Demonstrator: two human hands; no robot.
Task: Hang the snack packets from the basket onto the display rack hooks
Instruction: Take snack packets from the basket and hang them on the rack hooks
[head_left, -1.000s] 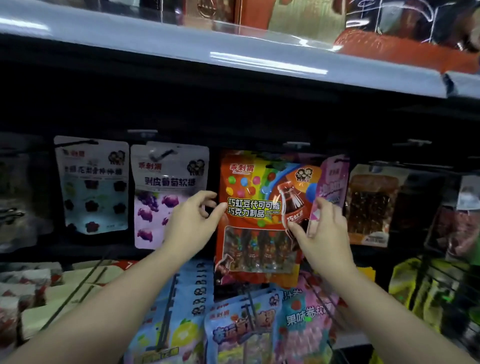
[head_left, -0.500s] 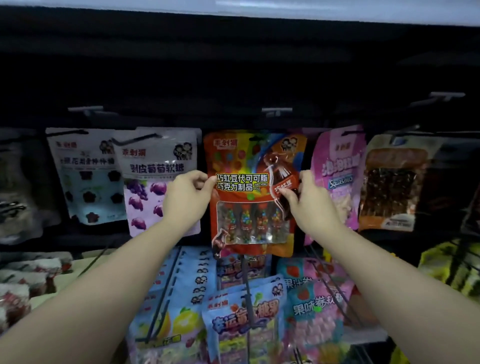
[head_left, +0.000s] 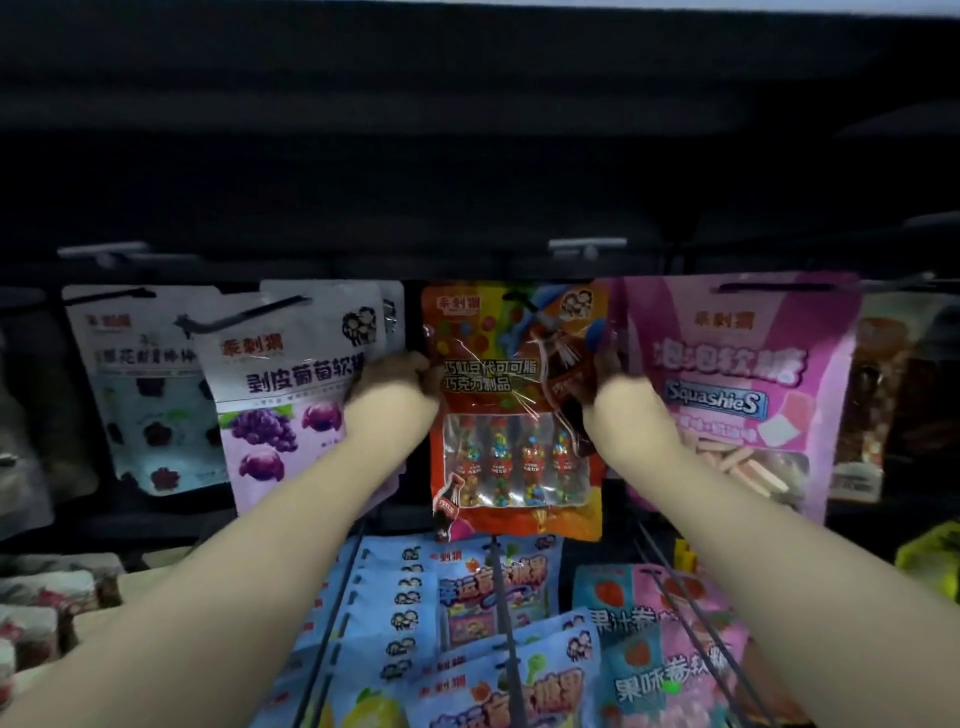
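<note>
A: Both hands on that glossy orange plastic candy packet (head_left: 514, 410)?
B: Yep. Left hand (head_left: 395, 384) & right hand (head_left: 621, 397) pinch its side edges, approx mid-height. Looks light, floppy, prob slippery; I'd grip nearer the top.
A: Orientation?
B: Upright, long axis vertical, front facing us, top at the rack hook, betw. neighbouring packs.

An orange snack packet (head_left: 514, 410) with a clear window showing small candy bottles hangs upright at frame centre, among other hanging packets.
</note>
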